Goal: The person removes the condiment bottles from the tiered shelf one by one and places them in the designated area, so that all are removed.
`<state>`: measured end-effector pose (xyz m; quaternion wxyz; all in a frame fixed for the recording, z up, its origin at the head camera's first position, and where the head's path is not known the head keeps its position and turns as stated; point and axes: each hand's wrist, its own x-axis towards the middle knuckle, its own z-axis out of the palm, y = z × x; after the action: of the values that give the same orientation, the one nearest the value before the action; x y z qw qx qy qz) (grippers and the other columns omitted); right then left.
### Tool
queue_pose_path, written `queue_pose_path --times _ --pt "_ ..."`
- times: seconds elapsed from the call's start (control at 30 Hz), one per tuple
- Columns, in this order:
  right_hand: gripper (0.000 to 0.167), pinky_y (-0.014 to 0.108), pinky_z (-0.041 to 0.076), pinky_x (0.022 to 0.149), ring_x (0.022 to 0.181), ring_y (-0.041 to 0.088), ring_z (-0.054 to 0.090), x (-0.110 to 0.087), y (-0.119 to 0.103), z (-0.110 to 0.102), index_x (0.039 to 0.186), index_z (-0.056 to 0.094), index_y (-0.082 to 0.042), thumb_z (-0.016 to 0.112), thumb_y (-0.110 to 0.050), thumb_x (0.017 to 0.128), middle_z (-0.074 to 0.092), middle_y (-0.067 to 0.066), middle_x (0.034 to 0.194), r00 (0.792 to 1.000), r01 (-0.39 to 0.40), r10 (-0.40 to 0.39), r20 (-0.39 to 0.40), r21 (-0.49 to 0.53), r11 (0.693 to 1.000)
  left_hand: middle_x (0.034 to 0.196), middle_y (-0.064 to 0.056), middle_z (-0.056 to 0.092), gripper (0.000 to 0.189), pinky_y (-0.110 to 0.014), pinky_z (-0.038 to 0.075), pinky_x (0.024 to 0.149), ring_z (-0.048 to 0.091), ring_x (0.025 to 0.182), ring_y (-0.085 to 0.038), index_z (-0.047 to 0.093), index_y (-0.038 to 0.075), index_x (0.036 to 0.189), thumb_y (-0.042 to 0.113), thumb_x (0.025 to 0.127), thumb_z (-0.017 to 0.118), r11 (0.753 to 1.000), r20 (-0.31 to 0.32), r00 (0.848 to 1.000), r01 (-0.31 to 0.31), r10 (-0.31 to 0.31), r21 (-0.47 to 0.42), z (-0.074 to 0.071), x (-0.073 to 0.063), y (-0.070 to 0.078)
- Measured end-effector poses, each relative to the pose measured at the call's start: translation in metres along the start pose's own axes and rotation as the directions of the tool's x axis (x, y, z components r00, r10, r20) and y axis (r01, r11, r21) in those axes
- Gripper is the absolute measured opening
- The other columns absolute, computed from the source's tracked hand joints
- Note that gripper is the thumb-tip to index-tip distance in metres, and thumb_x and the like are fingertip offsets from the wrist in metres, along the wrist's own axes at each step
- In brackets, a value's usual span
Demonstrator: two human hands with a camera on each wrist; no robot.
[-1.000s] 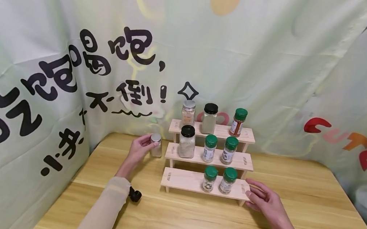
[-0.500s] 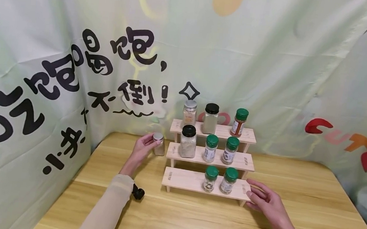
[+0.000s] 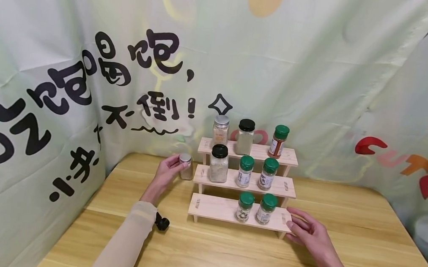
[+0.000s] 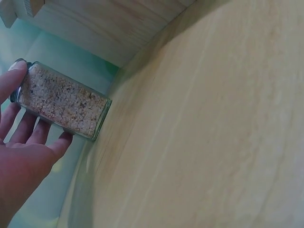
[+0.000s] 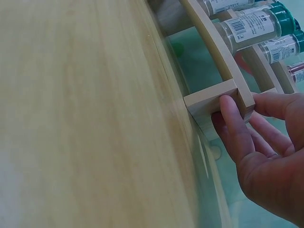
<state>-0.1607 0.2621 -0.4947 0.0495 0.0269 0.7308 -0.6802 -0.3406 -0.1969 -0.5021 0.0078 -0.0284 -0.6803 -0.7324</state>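
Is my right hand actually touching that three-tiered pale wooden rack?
Touching. The right wrist view shows the right hand with a fingertip resting on the end of the wooden rack, no gap between them.

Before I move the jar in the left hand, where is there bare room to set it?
Bottom shelf: bare left of its two green-capped jars. Table: bare in front of that shelf. Crowded: the middle shelf, with three jars across its centre, and the bottom shelf's right end, where the right hand grips.
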Motion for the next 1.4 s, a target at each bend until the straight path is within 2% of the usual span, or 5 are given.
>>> queue_pose_path --times 0.33,0.6,0.97,1.23,1.4 --pt "0.057 0.039 0.061 0.088 0.108 0.002 0.066 0.000 -0.001 0.000 0.150 0.045 0.003 0.068 -0.015 0.101 0.056 0.023 0.144 1.000 0.002 -0.002 0.012 0.001 1.000 0.151 -0.021 0.049 0.064 -0.036 0.042 0.115 0.048 0.140 -0.032 0.049 0.003 0.149 0.006 0.091 0.076 1.000 0.031 0.999 -0.013 0.013 -0.004 -0.002 -0.001 0.000" --pt "0.056 0.038 0.062 0.087 0.107 0.005 0.067 0.000 -0.001 0.000 0.150 0.046 0.004 0.068 -0.013 0.101 0.056 0.025 0.142 1.000 0.006 -0.006 0.003 0.009 1.000 0.149 -0.017 0.052 0.063 -0.035 0.040 0.117 0.049 0.138 -0.030 0.050 0.006 0.149 0.009 0.092 0.077 0.995 0.022 0.995 -0.101 0.101 0.010 -0.006 -0.012 0.014" --pt "0.055 0.038 0.062 0.087 0.107 0.004 0.066 0.001 -0.001 0.001 0.150 0.045 0.005 0.066 -0.011 0.101 0.055 0.025 0.142 1.000 0.008 -0.009 0.006 0.010 1.000 0.145 -0.023 0.055 0.051 -0.034 0.043 0.115 0.051 0.136 -0.034 0.055 -0.001 0.142 0.001 0.093 0.073 0.970 -0.071 0.969 -0.232 0.237 0.072 0.010 -0.060 0.059" --pt "0.056 0.038 0.061 0.087 0.108 0.002 0.065 0.001 0.000 0.000 0.149 0.046 0.005 0.068 -0.013 0.101 0.058 0.020 0.139 1.000 0.022 -0.022 0.009 0.006 1.000 0.132 -0.023 0.063 0.040 -0.029 0.053 0.102 0.057 0.125 -0.046 0.062 -0.004 0.131 -0.001 0.093 0.072 0.949 0.028 0.950 -0.313 0.312 0.042 0.035 -0.094 0.081" --pt "0.056 0.038 0.061 0.087 0.107 0.001 0.065 0.002 0.001 0.000 0.149 0.046 0.004 0.068 -0.013 0.101 0.057 0.022 0.141 1.000 0.002 -0.002 0.001 -0.001 1.000 0.129 -0.027 0.063 0.035 -0.033 0.055 0.101 0.061 0.120 -0.040 0.064 -0.005 0.127 -0.002 0.093 0.072 0.945 0.070 0.943 -0.327 0.325 0.012 0.049 -0.107 0.087"
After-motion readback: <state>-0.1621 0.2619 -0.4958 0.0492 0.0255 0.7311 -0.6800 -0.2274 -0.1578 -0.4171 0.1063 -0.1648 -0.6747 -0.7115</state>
